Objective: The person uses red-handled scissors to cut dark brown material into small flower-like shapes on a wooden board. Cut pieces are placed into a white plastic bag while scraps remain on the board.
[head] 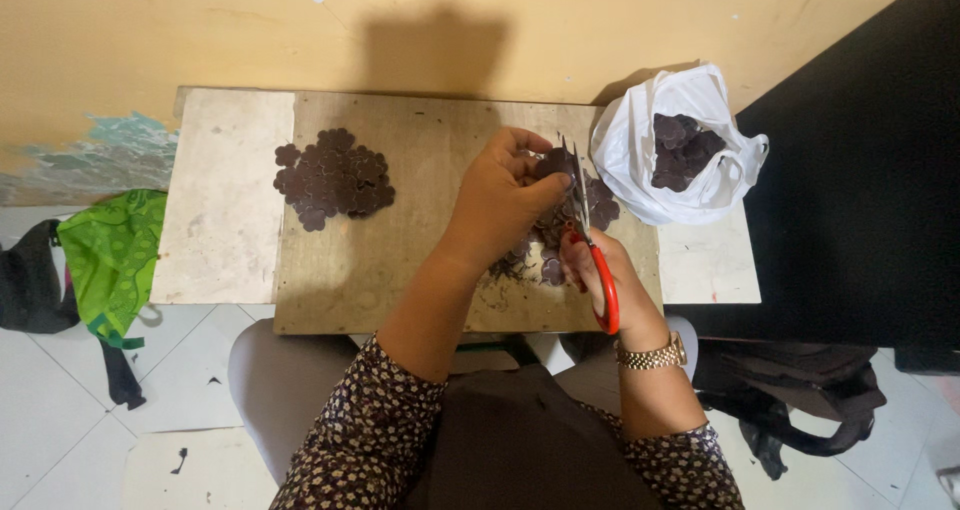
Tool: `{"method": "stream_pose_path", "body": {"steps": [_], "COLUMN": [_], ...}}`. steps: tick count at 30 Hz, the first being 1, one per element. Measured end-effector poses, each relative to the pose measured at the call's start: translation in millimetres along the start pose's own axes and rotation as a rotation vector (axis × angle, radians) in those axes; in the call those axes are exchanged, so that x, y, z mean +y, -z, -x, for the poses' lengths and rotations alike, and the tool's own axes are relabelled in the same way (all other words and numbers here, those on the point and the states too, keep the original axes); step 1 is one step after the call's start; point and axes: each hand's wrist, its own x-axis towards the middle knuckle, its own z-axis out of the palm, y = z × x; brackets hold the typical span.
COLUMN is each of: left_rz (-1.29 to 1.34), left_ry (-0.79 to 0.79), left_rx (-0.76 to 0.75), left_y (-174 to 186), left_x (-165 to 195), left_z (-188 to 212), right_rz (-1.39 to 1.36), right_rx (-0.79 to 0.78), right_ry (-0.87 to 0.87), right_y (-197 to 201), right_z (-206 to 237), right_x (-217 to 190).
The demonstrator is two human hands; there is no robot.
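Dark brown flower-shaped cutouts lie in three places on the wooden surface [340, 290]: a loose heap [333, 178] on the left part, a scatter [600, 205] under and beside the hands, and a batch inside a white plastic bag [640, 160] standing open at the right end. The left hand [500, 202] is curled, its fingers and thumb pinching one dark cutout [552, 162] and holding it up just above the surface, near the middle right. The right hand [600, 275] is closed around the red handles of a pair of scissors [590, 240], and the blades point away from the person and meet the edge of the pinched piece. A gold-coloured watch [652, 355] sits on the right wrist. Tiny dark trimmings [500, 288] speckle the wood near the person's edge. On the tiled floor to the left lies a green cloth bag [112, 260]; a dark bag [800, 390] rests to the right.
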Motion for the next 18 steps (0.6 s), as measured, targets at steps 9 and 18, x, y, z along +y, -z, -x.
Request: {"method": "stream_pose_path", "body": {"steps": [9,18], "left_rz": [0.031,-0.253], "left_ry": [-0.006,-0.028], "left_rx": [0.021,-0.034], "left_y": [2,6], "left_x": [-6,16], "left_z": [-2,2], "right_rz": [-0.034,-0.109], "right_rx": [0.013,-0.096], "right_ry": [-0.087,-0.023], "right_y": [-4,0], "right_z": [1,-2], "right_x": [1,-8]}}
